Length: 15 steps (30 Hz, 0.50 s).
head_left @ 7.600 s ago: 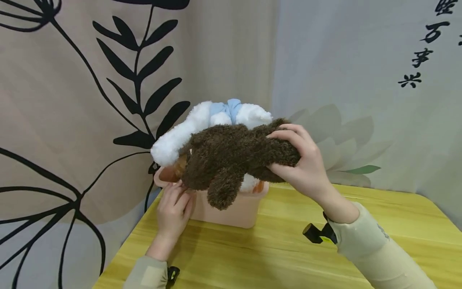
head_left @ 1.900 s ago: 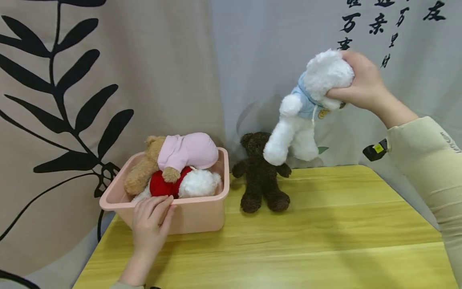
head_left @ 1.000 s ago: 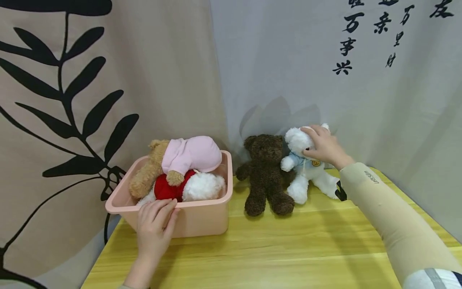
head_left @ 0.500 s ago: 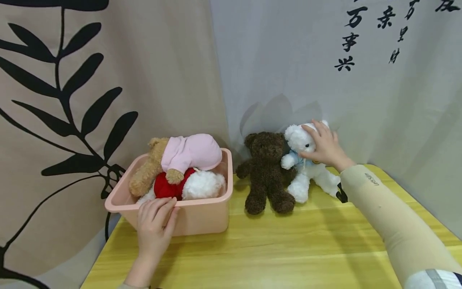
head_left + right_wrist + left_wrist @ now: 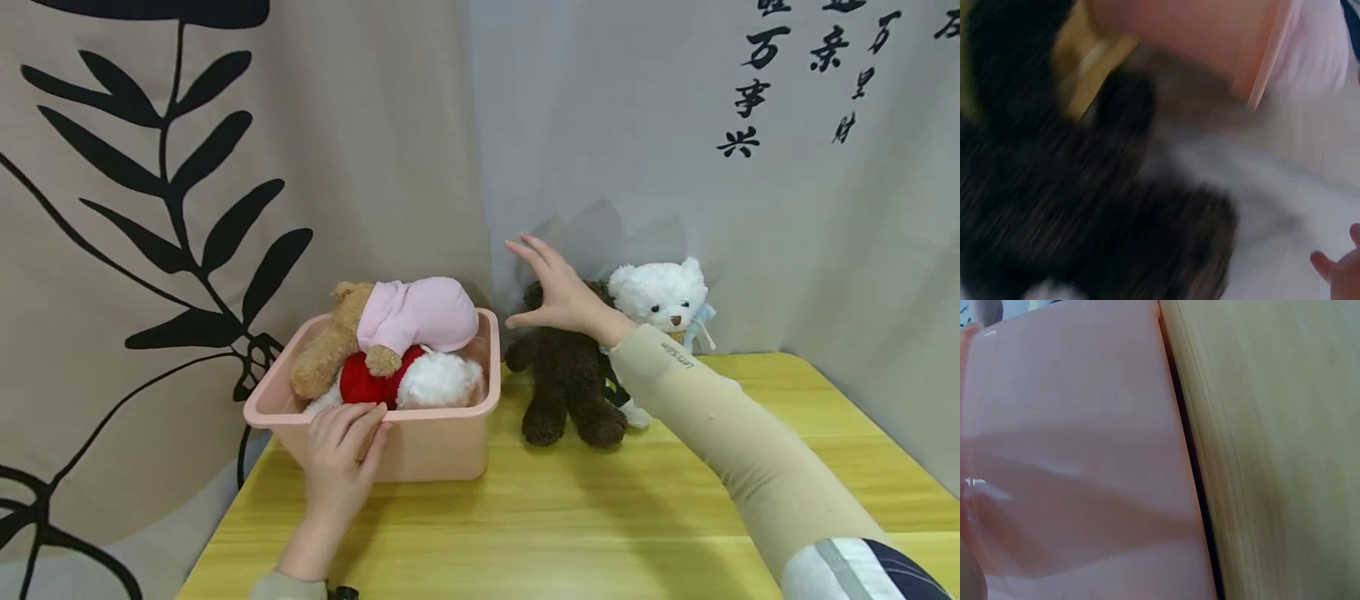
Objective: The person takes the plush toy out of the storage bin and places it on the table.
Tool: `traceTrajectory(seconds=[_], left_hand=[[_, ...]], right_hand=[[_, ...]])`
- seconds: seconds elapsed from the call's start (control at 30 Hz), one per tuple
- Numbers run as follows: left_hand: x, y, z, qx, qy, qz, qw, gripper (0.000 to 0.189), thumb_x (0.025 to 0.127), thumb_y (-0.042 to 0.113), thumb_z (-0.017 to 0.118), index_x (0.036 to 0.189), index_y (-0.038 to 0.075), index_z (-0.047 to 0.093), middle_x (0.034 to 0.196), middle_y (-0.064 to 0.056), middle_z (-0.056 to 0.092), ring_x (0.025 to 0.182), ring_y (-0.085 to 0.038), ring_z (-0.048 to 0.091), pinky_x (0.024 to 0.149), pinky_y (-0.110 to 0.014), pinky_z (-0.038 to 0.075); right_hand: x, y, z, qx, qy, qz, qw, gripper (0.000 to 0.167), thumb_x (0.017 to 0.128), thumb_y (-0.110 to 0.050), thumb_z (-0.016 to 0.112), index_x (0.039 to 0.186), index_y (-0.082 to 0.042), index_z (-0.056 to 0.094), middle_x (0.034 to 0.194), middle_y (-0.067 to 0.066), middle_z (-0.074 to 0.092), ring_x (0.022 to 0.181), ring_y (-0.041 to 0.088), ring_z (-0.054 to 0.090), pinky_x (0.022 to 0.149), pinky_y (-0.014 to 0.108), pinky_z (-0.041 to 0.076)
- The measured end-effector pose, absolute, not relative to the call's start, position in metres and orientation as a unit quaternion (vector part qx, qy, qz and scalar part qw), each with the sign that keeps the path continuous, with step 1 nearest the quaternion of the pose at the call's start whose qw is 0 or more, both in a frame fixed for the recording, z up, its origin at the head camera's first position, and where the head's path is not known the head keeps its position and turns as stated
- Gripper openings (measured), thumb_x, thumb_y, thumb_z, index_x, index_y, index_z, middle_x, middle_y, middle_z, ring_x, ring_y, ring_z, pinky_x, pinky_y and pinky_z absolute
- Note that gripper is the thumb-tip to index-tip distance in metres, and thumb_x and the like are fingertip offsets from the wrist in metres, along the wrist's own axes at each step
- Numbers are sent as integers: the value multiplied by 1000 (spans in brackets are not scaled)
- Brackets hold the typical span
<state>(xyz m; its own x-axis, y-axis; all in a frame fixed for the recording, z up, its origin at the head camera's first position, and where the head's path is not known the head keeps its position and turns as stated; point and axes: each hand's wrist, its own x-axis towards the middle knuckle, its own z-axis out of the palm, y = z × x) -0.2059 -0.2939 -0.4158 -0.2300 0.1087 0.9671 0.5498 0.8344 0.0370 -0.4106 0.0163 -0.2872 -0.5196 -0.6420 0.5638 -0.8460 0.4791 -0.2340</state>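
My left hand (image 5: pixel 341 458) grips the front rim of a pink plastic bin (image 5: pixel 442 450), fingers over the edge and thumb outside. The bin wall (image 5: pixel 1085 394) fills much of the left wrist view. My right hand (image 5: pixel 566 300) is raised with spread fingers and holds nothing; it overlaps the head of a dark brown teddy bear (image 5: pixel 566 375). That bear sits upright beside the bin, blurred in the right wrist view. Right of it sits a white teddy bear (image 5: pixel 660 292) in light blue, its body partly hidden by my forearm.
In the bin lie a tan plush bear in a pink top (image 5: pixel 420 312) and a white plush toy in red (image 5: pixel 438 382). A yellow wood-grain table (image 5: pixel 487 533) lies under everything. Printed curtains (image 5: pixel 390 167) hang close behind the toys.
The brown bear, then the white bear, came out of the bin onto the table. My right hand has let go of the white bear and moved left. My left hand stays at the rim.
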Motion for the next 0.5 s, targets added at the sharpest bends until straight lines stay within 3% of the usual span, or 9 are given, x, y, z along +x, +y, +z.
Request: traceTrajectory(seconds=[0.2, 0.33, 0.5], left_hand=[[-208, -288, -419, -223, -760, -190, 581, 29, 96, 30, 61, 101, 4, 73, 98, -11, 69, 89, -33, 62, 87, -48, 40], [-207, -289, -419, -219, -759, -188, 583, 30, 96, 31, 61, 101, 4, 73, 98, -11, 69, 89, -33, 62, 86, -47, 39], [-205, -293, -416, -212, -759, -188, 586, 30, 96, 31, 61, 101, 4, 73, 98, -11, 69, 90, -33, 61, 86, -47, 39]], right_hand=[[-406, -39, -283, 502, -830, 218, 110, 110, 69, -43, 87, 155, -26, 21, 161, 8, 9, 145, 29, 16, 108, 52, 31], [-406, -63, -274, 502, -840, 205, 14, 95, 75, -40, 83, 153, -23, 31, 158, 8, 22, 142, 27, 24, 108, 46, 31], [-407, -85, -258, 463, -840, 268, -95, 70, 91, -40, 66, 150, -18, 36, 154, 5, 33, 141, 22, 29, 111, 41, 28]])
